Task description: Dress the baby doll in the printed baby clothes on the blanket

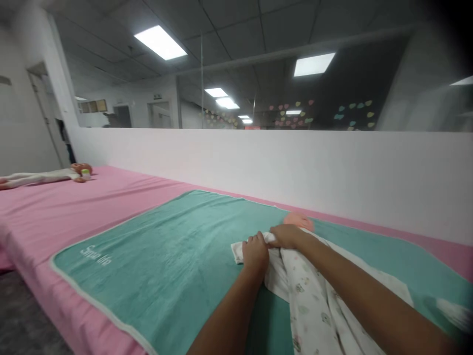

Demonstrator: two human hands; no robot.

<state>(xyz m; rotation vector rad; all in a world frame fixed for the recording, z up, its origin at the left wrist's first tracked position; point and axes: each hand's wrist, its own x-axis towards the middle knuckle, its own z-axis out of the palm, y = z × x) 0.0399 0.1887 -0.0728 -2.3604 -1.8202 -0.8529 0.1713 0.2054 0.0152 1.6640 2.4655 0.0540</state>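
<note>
Both my hands (255, 254) clutch the garment (301, 278); the towel's (158, 256) left corner reads "…life"; beyond stands a green-capped bottle (85, 174).

Above the white wall (236, 160), a long glass pane (254, 74) showed bright light panels (160, 42) and pastel heart shapes (298, 104). Left of the wall stood a pale door (43, 111). A pink-covered bed (121, 199) ran along the wall; dark floor (25, 315) lay well in front.

From my remote post, I see the doll's head (300, 222) just beyond and right of my grip, the garment (305, 291) nearer, the towel (166, 246) beneath on the bed (92, 199), another doll (46, 177) far left, a wall (240, 158) behind.
</note>
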